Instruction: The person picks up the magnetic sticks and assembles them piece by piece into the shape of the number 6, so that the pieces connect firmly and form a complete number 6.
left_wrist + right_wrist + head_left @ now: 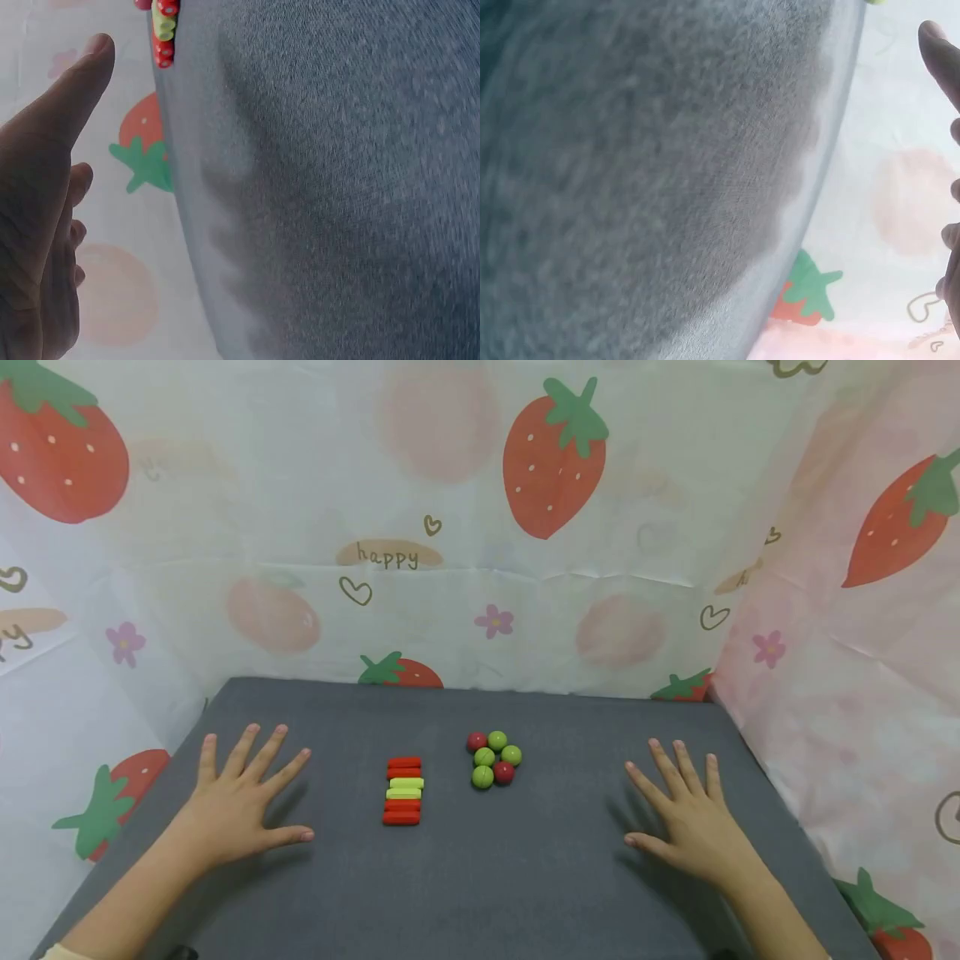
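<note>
Our left hand (232, 810) and right hand (693, 820), spread wide and empty, flank the balls (484, 757), with sticks (403, 794) left of them. Both look light, smooth; we should pinch balls midway, sticks endwise.

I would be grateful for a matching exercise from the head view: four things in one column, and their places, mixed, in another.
1. red sticks
2. yellow-green sticks
3. green balls
4. left hand

A. left of all the sticks
B. middle of the row
C. both ends of the row
D. grouped with red balls

Pairs: 1-C, 2-B, 3-D, 4-A
</note>
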Available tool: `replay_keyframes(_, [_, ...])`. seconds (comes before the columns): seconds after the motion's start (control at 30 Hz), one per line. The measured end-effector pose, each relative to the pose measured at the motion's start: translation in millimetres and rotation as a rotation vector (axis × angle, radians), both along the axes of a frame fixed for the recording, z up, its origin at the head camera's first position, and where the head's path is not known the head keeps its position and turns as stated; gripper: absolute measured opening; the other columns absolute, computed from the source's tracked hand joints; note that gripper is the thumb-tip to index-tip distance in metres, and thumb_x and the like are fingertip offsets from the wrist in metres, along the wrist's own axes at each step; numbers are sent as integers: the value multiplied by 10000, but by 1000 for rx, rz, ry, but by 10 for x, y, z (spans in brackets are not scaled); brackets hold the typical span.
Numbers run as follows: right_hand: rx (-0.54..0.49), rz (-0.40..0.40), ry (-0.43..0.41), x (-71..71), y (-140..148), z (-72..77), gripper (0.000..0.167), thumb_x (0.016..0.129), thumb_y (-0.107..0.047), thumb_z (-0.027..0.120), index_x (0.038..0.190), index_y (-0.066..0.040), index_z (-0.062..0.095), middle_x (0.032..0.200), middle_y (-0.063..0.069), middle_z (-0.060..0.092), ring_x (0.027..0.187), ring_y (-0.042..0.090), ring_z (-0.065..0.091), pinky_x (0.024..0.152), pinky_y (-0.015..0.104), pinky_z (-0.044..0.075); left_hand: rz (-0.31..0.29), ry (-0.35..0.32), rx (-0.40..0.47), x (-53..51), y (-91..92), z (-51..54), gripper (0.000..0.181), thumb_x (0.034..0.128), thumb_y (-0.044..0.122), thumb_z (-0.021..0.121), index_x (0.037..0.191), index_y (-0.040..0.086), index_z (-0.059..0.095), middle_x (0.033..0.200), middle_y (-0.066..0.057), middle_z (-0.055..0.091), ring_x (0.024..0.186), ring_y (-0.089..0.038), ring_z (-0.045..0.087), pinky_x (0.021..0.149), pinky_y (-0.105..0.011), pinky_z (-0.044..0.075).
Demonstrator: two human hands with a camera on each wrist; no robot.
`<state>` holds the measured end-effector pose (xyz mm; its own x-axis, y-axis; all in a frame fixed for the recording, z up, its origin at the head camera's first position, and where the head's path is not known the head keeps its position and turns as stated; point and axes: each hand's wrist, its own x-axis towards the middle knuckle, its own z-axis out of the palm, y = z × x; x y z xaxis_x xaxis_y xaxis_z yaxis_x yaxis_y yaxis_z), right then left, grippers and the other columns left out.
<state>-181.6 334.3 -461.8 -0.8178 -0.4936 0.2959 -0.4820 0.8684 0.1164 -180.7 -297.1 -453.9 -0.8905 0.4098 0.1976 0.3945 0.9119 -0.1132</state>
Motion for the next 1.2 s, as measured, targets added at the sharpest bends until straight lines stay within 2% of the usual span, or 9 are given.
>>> replay_keyframes(0.2, [-23, 6, 10, -30, -69, -9, 973, 839, -685, 700, 1619, -239, 326, 1717, 162, 85, 1577, 395, -68, 1186, 684, -92, 7, -26, 19, 6, 68, -4, 1103, 769, 919, 515, 1605, 219, 353, 1719, -160, 77, 1558, -477, 11, 1125, -714, -195])
replay_keyframes(0.5, [-120, 27, 4, -90, -220, -21, 940, 856, -532, 771, 1621, -220, 321, 1708, 179, 122, 1583, 386, -1, 1218, 638, -54, 13, -112, 93, -21, 211, -32, 1155, 744, 942, 504, 1623, 220, 309, 1708, -167, 136, 1539, -499, 83, 1139, -765, -24])
replay_keyframes(0.67, [-147, 24, -1, -112, -315, -3, 934, 860, -514, 777, 1622, -227, 319, 1697, 185, 170, 1581, 389, 58, 1233, 613, -32, -14, -94, 128, -48, 282, -90, 1151, 737, 928, 542, 1626, 238, 300, 1687, -172, 210, 1519, -505, 156, 1131, -767, 92])
replay_keyframes(0.97, [-253, 56, -3, -185, -496, 1, 905, 841, -433, 830, 1588, -175, 390, 1670, 183, 252, 1540, 450, 186, 1194, 685, 130, -49, -120, 208, -51, 404, -117, 1125, 757, 894, 574, 1618, 212, 329, 1666, -174, 265, 1504, -477, 225, 1120, -748, 189])
replay_keyframes(1.2, [-337, 65, -32, -228, -620, -44, 890, 829, -403, 848, 1570, -157, 421, 1648, 167, 309, 1514, 454, 254, 1145, 714, 222, -71, -158, 336, -37, 494, -137, 1075, 778, 797, 677, 1605, 189, 358, 1645, -165, 308, 1490, -458, 269, 1100, -733, 249])
